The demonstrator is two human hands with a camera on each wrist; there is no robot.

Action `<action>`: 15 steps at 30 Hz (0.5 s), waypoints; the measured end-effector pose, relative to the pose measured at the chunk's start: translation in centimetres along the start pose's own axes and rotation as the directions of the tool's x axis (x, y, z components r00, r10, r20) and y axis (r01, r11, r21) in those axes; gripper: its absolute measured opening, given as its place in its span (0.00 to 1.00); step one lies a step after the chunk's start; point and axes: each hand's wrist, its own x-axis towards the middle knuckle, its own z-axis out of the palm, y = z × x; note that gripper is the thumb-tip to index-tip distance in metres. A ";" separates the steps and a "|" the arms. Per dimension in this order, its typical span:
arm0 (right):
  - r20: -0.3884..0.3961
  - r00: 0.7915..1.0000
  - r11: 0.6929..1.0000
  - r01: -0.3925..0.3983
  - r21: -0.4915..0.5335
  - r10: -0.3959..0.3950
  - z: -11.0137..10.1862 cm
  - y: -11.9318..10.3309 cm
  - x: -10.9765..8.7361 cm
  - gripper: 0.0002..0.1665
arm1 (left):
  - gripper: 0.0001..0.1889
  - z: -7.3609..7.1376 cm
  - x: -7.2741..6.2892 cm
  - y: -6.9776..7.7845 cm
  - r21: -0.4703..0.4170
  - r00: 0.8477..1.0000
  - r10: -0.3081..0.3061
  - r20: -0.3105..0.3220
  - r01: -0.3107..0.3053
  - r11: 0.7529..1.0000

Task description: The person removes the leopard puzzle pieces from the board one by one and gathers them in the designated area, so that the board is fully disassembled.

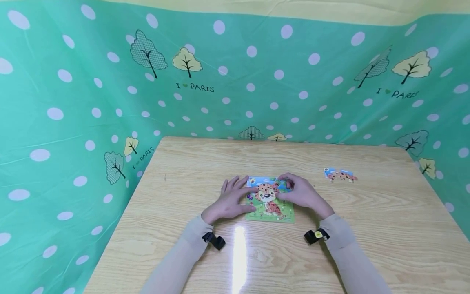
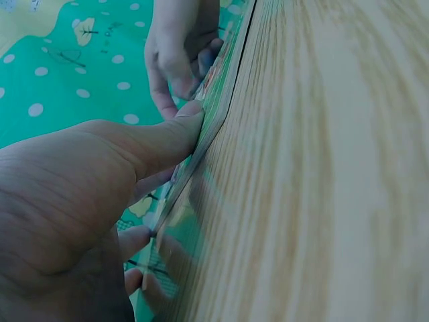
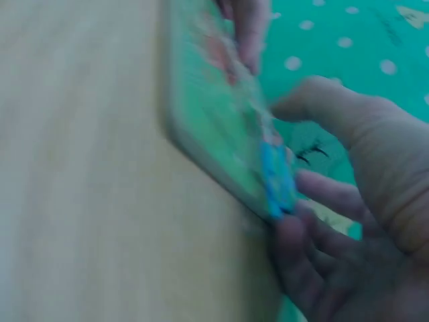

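On the table (image 1: pixel 176 192) I see the left hand (image 1: pixel 230 201), fingers spread, touching the left side of a leopard puzzle (image 1: pixel 269 216); the right hand (image 1: pixel 302 192), fingers bent at its upper right, whether pinching I cannot tell; farther right, loose pieces (image 1: pixel 341 176).

Puzzle board (image 1: pixel 269 218): L edge part-hidden by L hand (image 1: pixel 232 201), upper R by R hand (image 1: pixel 302 192); blurred in R-wrist view. Blue pc. (image 3: pixel 277 176), bd.'s upper R: blurred, outline unclear. Loose pcs. (image 1: pixel 341 176), R of bd.: too small to count. Sleeves (image 1: pixel 180 255), below bd.: cut off.
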 end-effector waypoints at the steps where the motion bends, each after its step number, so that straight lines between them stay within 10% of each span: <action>1: 0.033 0.999 1.000 0.020 0.021 -0.020 -0.3 0.2 -0.1 0.36 | 0.33 0.0 0.0 0.0 -0.001 1.000 0.003 0.000 -0.003 1.000; 15: 0.138 0.984 0.988 0.098 0.121 -0.115 -1.5 1.4 0.0 0.41 | 0.34 0.1 0.2 0.0 0.018 1.000 -0.002 0.005 0.002 1.000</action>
